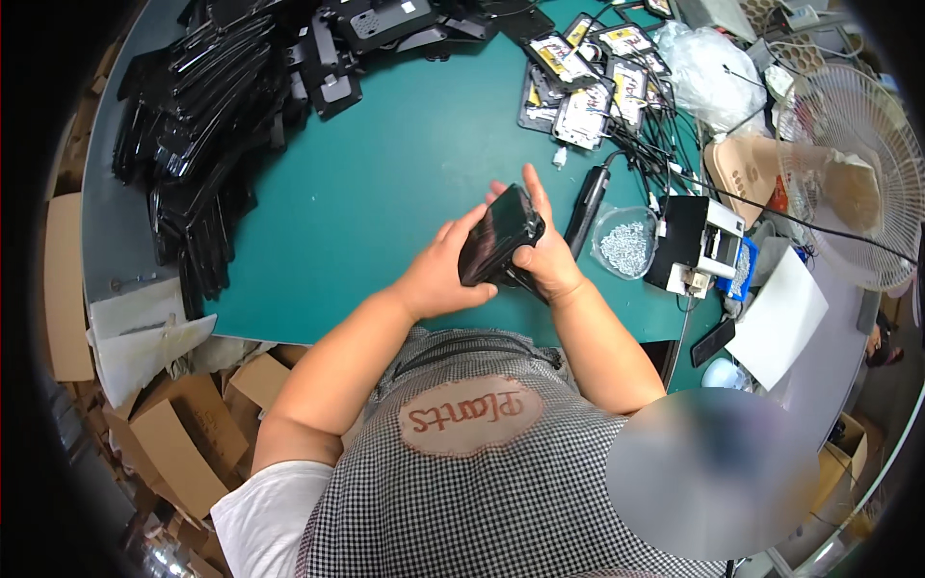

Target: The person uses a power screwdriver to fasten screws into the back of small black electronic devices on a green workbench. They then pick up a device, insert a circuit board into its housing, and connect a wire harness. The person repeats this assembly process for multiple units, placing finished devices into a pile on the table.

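Note:
Above the near edge of the green table, a glossy black rectangular case [497, 234] is held tilted between my two hands. It may be more than one piece; I cannot tell. My left hand [445, 274] grips its left side, with the thumb along the near end. My right hand [552, 258] holds the right side, thumb pressed on the case and a finger stretched up past its far corner. Just right of my right hand lies a black electric screwdriver [587, 204]. Beside that stands a clear bowl of small silvery screws [624, 243].
Black glossy casings [207, 125] are heaped at the far left. More black housings [332, 67] lie at the back. Labelled modules with cables [583, 106] sit back right, near a plastic bag [718, 77]. A black-and-white machine [701, 249] and a fan [853, 178] stand right.

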`<control>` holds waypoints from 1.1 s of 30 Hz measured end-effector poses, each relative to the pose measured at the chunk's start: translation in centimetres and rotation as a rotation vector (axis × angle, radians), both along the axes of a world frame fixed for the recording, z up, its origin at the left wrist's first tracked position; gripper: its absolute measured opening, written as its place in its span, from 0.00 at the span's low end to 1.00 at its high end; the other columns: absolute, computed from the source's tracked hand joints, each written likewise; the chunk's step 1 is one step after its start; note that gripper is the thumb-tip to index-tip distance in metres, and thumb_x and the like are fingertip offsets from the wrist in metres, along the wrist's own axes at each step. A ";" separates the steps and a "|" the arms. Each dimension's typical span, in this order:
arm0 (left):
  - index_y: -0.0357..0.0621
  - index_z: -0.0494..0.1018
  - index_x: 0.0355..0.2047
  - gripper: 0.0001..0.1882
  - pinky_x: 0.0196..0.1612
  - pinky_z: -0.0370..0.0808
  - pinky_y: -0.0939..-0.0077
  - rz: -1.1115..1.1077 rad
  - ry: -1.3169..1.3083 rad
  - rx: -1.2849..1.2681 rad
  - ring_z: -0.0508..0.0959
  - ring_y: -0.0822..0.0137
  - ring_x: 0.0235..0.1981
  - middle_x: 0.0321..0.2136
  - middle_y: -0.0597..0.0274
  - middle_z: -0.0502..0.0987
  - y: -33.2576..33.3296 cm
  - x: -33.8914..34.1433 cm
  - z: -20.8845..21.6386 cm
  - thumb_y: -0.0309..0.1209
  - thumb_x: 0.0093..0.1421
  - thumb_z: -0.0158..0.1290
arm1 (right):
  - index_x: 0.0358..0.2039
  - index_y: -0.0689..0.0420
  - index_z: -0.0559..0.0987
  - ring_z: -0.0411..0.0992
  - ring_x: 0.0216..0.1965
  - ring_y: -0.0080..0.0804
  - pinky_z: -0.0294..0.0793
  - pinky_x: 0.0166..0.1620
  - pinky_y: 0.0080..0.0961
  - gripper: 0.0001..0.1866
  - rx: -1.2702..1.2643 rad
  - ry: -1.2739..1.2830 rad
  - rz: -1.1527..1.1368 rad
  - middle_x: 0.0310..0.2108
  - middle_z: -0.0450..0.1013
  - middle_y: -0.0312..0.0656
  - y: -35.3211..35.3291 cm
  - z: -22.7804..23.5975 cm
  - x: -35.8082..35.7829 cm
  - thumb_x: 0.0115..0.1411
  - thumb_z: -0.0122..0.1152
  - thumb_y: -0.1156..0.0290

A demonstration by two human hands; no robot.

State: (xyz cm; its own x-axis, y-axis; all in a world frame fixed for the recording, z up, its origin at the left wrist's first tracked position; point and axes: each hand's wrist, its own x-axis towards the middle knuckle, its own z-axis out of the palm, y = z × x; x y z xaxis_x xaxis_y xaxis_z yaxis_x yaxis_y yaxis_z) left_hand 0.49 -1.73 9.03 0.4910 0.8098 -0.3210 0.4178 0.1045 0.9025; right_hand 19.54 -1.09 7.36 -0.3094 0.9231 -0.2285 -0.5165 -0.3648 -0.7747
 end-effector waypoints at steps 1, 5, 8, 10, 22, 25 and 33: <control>0.43 0.43 0.69 0.59 0.65 0.58 0.57 0.007 -0.004 0.007 0.59 0.47 0.64 0.62 0.41 0.56 -0.4 0.2 0.3 0.38 0.42 0.69 | 0.71 0.46 0.39 0.52 0.67 0.44 0.57 0.66 0.42 0.73 0.019 -0.005 -0.007 0.67 0.50 0.51 0.0 0.6 -0.4 0.33 0.82 0.48; 0.43 0.40 0.69 0.65 0.65 0.58 0.56 0.013 0.041 -0.006 0.57 0.45 0.65 0.63 0.40 0.55 -1.0 1.2 2.0 0.43 0.40 0.72 | 0.70 0.49 0.43 0.55 0.66 0.43 0.57 0.66 0.40 0.71 0.082 -0.058 -0.046 0.64 0.54 0.51 -0.4 1.4 -0.6 0.34 0.81 0.47; 0.43 0.39 0.69 0.67 0.66 0.58 0.55 -0.052 0.109 -0.010 0.56 0.43 0.65 0.64 0.39 0.52 -0.9 1.5 3.3 0.45 0.38 0.73 | 0.70 0.49 0.46 0.56 0.64 0.42 0.59 0.65 0.39 0.62 0.035 0.033 -0.070 0.62 0.55 0.50 -0.6 2.6 -0.4 0.42 0.78 0.53; 0.42 0.39 0.69 0.67 0.66 0.58 0.55 -0.112 0.178 -0.008 0.55 0.41 0.65 0.65 0.40 0.50 -0.7 1.6 4.7 0.43 0.38 0.73 | 0.69 0.49 0.50 0.60 0.61 0.41 0.64 0.62 0.38 0.53 -0.021 0.098 -0.101 0.60 0.59 0.49 -0.6 3.1 -0.1 0.49 0.74 0.55; 0.36 0.68 0.36 0.24 0.25 0.76 0.75 0.292 -0.089 0.972 0.80 0.64 0.22 0.26 0.58 0.80 -0.7 1.0 5.4 0.43 0.54 0.64 | 0.41 0.56 0.70 0.72 0.46 0.50 0.74 0.52 0.49 0.30 -0.562 0.096 -0.422 0.42 0.69 0.53 -0.2 7.2 -0.3 0.59 0.56 0.39; 0.34 0.68 0.36 0.23 0.28 0.75 0.76 0.447 -0.148 0.646 0.76 0.70 0.22 0.24 0.58 0.77 -1.6 1.2 5.7 0.41 0.54 0.64 | 0.33 0.60 0.72 0.69 0.31 0.30 0.72 0.38 0.28 0.28 -0.212 -0.210 -0.593 0.28 0.69 0.42 0.3 5.4 -0.3 0.63 0.52 0.42; 0.39 0.71 0.38 0.17 0.32 0.74 0.68 0.195 0.166 0.336 0.78 0.57 0.27 0.28 0.53 0.77 -3.2 -0.4 3.5 0.31 0.52 0.64 | 0.22 0.59 0.76 0.69 0.22 0.27 0.68 0.29 0.27 0.18 0.404 -1.099 -0.270 0.19 0.71 0.41 2.5 5.2 0.2 0.55 0.67 0.56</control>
State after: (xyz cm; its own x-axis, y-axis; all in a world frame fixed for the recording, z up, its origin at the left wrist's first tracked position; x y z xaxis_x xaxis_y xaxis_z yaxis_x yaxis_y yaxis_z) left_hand 0.10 -4.89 12.49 0.2820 0.9557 -0.0848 0.5618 -0.0928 0.8221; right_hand 19.73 1.43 12.60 0.0842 0.9938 0.0724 0.4700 0.0244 -0.8823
